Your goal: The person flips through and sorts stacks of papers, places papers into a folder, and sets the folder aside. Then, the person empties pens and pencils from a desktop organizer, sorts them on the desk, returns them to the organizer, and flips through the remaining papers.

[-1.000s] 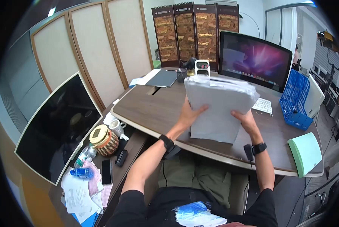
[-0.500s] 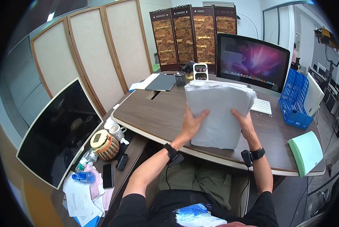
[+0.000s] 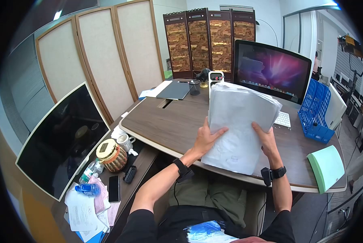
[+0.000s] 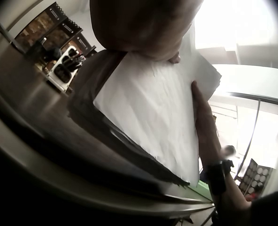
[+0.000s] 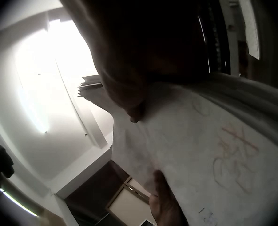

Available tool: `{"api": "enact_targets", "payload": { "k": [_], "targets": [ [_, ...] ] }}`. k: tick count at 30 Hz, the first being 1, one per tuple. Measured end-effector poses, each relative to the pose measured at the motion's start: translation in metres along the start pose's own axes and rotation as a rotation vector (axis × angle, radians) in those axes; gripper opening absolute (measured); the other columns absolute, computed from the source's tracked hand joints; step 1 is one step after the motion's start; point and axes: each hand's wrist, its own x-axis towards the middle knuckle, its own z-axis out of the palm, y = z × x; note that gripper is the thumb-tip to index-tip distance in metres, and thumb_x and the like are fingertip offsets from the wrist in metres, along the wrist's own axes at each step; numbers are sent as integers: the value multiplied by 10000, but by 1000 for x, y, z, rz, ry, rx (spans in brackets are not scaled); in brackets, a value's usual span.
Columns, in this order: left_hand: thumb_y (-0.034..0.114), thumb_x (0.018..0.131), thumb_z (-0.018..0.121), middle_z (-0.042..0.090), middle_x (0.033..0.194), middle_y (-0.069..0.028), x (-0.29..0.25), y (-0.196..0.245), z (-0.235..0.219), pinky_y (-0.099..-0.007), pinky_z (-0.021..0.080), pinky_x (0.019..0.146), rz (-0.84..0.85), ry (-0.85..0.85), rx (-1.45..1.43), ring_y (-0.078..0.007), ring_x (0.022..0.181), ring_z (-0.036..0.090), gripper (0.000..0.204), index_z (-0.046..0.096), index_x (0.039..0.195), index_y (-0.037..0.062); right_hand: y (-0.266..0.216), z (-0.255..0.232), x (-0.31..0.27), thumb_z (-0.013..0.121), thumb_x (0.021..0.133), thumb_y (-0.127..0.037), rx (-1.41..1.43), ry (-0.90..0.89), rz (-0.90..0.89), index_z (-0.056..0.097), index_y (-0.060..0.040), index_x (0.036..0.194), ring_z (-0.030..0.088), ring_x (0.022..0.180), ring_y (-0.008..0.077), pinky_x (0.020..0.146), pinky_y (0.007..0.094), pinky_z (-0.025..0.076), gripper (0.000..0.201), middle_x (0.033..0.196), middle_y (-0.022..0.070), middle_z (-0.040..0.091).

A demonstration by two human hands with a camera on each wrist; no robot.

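A thick stack of white paper [image 3: 240,121] leans over the desk's front edge, gripped between both hands. My left hand [image 3: 207,140] holds its left side with the thumb lying across the front sheet. On the right side my right hand [image 3: 266,139] grips it, thumb also on the front and fingers hidden behind. Layered, uneven sheets show along the top and right edges. A small faint drawing marks the lower front sheet. In the right wrist view, orange scribbles run over the paper [image 5: 223,155].
The brown desk [image 3: 161,121] holds a monitor [image 3: 272,73], a white keyboard [image 3: 283,119], a blue file rack [image 3: 317,113] and a green folder [image 3: 327,166]. On the left side table stand a woven basket [image 3: 112,156], a mug [image 3: 126,141], a phone [image 3: 114,188] and bottles.
The paper stack has shifted slightly right and its lower edge has come toward the body, past the desk's front edge. Both hands moved with it, keeping their grip.
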Motion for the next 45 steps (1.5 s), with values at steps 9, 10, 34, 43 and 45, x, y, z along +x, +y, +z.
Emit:
{"api": "enact_targets", "payload": {
  "k": [9,10,34,43,45],
  "targets": [
    [435,999,813,685,1362,-261,-16,15,-32,-412,582,1025,-330,-404,99,-285,1224,714,789,467,1487,-79,54,2,-56,781,998,-132,419,-122,342,437,114,1537,698,1257,348,1058,471,607,685,1437,243,632],
    [418,1014,800,654,1424,-248,-21,5,-34,-398,578,1029,-364,-453,26,-286,1262,694,797,444,1529,-74,57,7,-65,754,1013,-114,497,-114,400,428,112,1544,706,1241,364,1058,484,610,663,1422,259,639],
    [66,1033,755,691,1369,-119,-114,34,-19,-371,553,1052,-396,118,-574,-206,1205,688,508,517,1476,-8,24,19,-115,603,1012,-748,829,-17,137,357,-18,1674,496,1508,375,1254,577,393,1015,1683,200,453],
    [98,1015,795,688,1409,-131,-89,38,-113,-380,560,1073,-522,-227,-412,-221,1256,681,621,487,1544,-8,8,-49,-73,405,826,-1047,1084,-505,261,245,60,1704,348,1609,430,1308,606,284,1422,1744,273,333],
    [102,1010,803,686,1412,-137,-83,34,-124,-382,562,1075,-574,-331,-378,-224,1260,681,636,482,1548,-10,19,-54,-58,403,833,-1042,1018,-594,311,247,73,1700,349,1612,411,1315,573,287,1421,1745,282,324]
  ]
}}
